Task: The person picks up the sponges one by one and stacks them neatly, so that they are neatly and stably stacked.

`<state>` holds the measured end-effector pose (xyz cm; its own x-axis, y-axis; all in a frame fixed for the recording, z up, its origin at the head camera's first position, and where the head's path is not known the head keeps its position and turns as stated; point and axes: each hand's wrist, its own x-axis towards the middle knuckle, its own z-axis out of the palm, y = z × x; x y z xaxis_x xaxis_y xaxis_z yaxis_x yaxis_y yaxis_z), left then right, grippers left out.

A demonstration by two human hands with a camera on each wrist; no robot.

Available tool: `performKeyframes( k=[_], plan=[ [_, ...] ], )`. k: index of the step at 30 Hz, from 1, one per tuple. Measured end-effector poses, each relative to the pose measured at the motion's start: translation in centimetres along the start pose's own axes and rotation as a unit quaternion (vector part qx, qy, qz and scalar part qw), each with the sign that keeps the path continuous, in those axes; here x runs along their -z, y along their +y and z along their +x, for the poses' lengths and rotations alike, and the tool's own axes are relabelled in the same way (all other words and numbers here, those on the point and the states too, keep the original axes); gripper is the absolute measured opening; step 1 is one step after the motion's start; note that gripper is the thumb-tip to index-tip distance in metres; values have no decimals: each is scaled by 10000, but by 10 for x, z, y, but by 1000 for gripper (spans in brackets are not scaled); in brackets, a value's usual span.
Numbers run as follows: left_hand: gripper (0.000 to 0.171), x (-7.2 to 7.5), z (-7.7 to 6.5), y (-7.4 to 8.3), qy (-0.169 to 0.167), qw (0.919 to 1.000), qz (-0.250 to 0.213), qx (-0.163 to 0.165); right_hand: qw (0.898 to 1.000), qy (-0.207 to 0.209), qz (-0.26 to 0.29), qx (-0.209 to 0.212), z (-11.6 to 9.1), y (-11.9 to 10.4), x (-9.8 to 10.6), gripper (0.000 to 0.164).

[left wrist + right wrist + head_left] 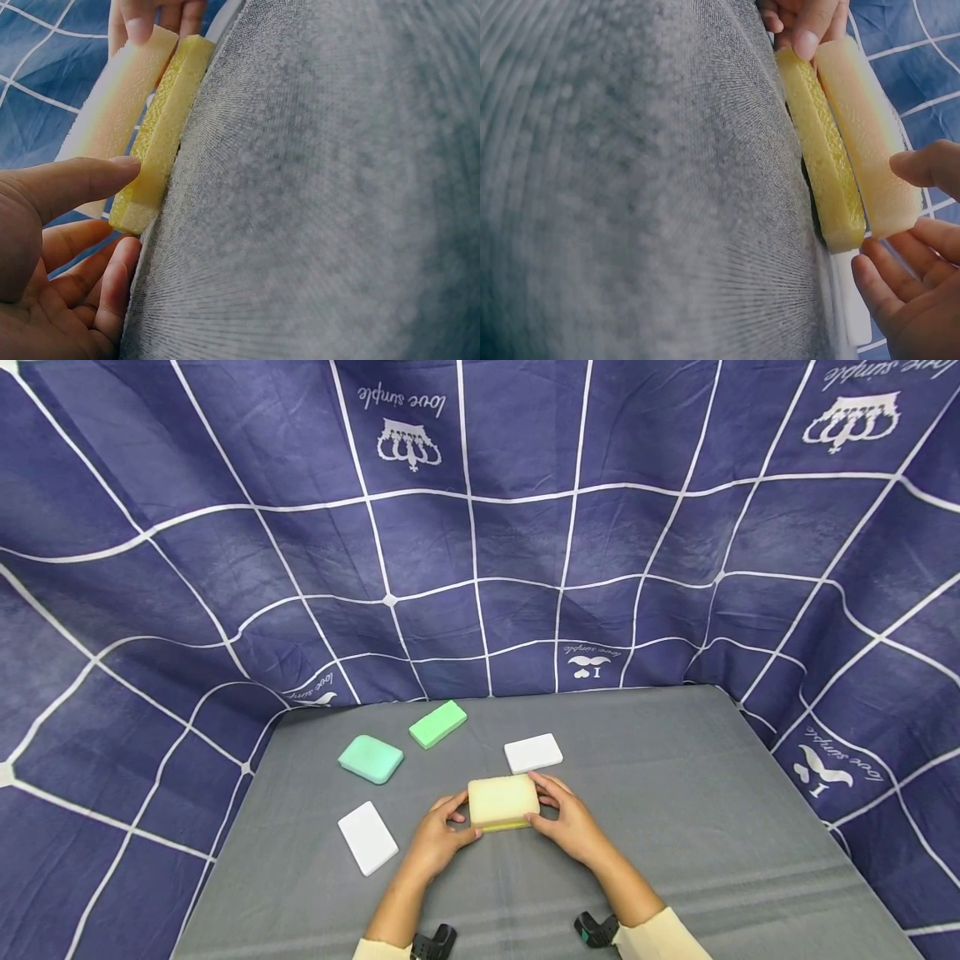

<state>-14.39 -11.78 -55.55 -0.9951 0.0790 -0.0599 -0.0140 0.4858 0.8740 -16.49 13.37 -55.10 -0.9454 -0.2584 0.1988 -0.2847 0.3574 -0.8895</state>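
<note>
A pale cream sponge [502, 799] lies above a yellow sponge [166, 139] on the grey cloth. In the wrist views a narrow gap runs between the two. My left hand [438, 837] grips the near-left end of the yellow sponge, its thumb on the top edge and fingers around the end. At the opposite end, my right hand [567, 821] holds the cream sponge between thumb and fingers. Its fingertips also come close to the yellow sponge's end in the right wrist view; whether they touch it I cannot tell.
Just behind the sponges lies a white block [533, 752]. Farther left are a bright green block [438, 724], a teal rounded block [371, 759] and another white block [367, 837]. A blue checked curtain [525, 543] surrounds the grey table [712, 802].
</note>
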Motion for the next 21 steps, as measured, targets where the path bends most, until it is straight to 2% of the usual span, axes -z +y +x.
performKeyframes(
  k=[14,21],
  plan=[
    [73,0,0,0,12,9999,-101,-38,10000,-30,58,-29,-1,2,0,68],
    [73,-1,1,1,25,10000,16,-90,9993,-176,-254,-190,0,1,1,69]
  ],
)
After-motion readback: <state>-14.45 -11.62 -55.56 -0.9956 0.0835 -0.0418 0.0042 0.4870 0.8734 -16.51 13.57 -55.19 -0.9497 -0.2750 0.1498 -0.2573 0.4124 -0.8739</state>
